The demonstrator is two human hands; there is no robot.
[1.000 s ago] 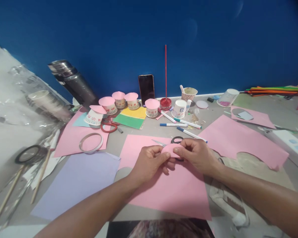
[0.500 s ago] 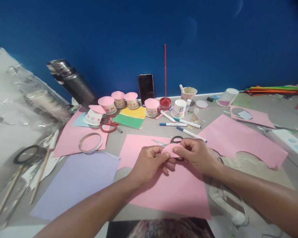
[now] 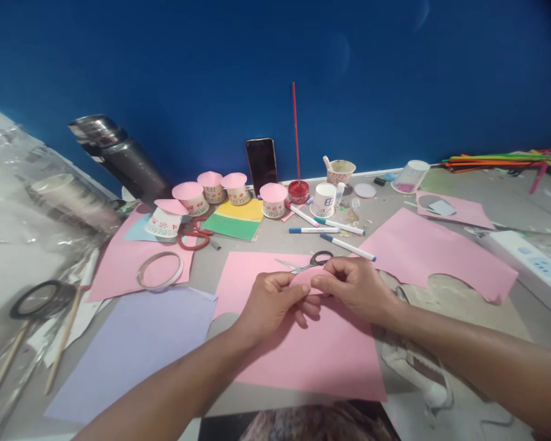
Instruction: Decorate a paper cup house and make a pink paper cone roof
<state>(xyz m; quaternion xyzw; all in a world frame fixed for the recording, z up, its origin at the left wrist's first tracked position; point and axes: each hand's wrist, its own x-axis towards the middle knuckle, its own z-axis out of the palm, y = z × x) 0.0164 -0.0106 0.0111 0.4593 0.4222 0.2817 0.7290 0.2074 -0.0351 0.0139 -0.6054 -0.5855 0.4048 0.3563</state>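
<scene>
Both hands pinch a small piece of pink paper (image 3: 313,280) with a curved upper edge. My left hand (image 3: 275,300) grips its left side between thumb and fingers. On its right side, my right hand (image 3: 356,285) presses with thumb and bent fingers. Beneath them lies a large pink sheet (image 3: 312,361) with a curved cut at its left edge. Black-handled scissors (image 3: 322,258) rest on that sheet just behind the hands, their blades pointing left and partly covered by the paper piece.
Several paper cups with pink cone tops (image 3: 273,199) stand at the back left. Markers (image 3: 349,247) lie beyond the hands, near an upturned white cup (image 3: 323,199). A phone (image 3: 261,164) leans against the blue wall. A purple sheet (image 3: 138,349) and tape roll (image 3: 160,271) lie left.
The whole view has shifted slightly, so the table's things appear a little further left. Both hands keep their pinch on the pink paper piece, with hardly any movement.
</scene>
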